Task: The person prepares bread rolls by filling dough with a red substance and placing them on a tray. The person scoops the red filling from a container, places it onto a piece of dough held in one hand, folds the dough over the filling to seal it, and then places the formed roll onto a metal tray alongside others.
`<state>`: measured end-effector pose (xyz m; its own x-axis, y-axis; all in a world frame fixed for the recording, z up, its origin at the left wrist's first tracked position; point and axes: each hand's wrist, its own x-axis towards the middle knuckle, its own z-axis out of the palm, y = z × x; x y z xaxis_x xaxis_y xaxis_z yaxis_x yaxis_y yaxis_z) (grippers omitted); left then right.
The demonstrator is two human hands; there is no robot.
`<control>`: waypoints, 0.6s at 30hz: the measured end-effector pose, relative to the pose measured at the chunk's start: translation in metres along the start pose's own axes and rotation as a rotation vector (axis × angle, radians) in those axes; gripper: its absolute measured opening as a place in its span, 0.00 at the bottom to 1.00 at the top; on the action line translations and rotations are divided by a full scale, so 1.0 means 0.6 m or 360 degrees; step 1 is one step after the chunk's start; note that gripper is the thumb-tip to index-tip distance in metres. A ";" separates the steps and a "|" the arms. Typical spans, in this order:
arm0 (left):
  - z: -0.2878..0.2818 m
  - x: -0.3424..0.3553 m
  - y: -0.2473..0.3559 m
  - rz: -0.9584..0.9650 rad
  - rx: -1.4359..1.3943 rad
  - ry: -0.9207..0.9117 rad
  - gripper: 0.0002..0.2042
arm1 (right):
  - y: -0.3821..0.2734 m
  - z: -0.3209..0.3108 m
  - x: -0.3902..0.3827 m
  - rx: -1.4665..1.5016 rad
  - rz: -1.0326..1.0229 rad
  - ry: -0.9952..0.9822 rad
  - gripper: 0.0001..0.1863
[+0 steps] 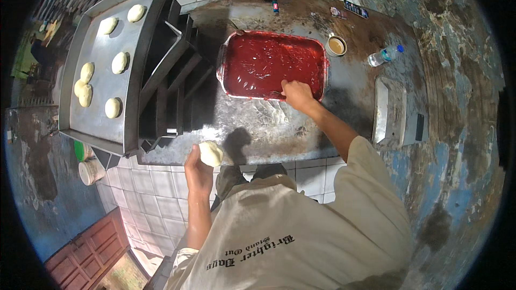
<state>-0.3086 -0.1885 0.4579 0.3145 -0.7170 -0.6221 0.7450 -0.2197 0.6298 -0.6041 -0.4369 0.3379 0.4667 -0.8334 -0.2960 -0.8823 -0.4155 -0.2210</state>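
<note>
Dough ball (211, 153) cupped in left hand (199, 171), held off the table edge; right hand (297, 95) pinches a spoon handle, dipped in red jam tray (226, 48), within reach.

baking tray (102, 113) left of jam pan (273, 64)

Worn metal tabletop (258, 129) carrying the baking things.

A rectangular tray of red filling (271, 64) is sitting near the middle, a cup of brown drink (337, 46) and a lying plastic bottle (385, 55) resting to its right (flour is dusting the surface below the tray), while a scale (395, 114) is occupying the right end.
</note>
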 end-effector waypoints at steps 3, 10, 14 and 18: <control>0.004 -0.001 -0.001 -0.0028 -0.0021 -0.0027 0.16 | 0.000 -0.032 -0.011 0.0389 0.0133 -0.0034 0.12; 0.048 0.035 -0.018 -0.0066 0.0047 -0.0127 0.17 | 0.047 0.026 0.022 0.0763 0.0101 -0.0256 0.13; 0.078 0.044 -0.018 -0.0204 0.0017 -0.0261 0.16 | -0.024 -0.033 -0.060 0.2151 0.0013 -0.0404 0.10; 0.114 0.068 -0.032 -0.0189 -0.0096 -0.0501 0.13 | -0.139 -0.082 -0.159 0.2664 -0.0301 -0.0280 0.08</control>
<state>-0.3502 -0.2586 0.4520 0.0333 -0.8597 -0.5097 0.8021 -0.2812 0.5268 -0.5784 -0.3407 0.4305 0.6525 -0.7254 -0.2190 0.1561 0.4115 -0.8979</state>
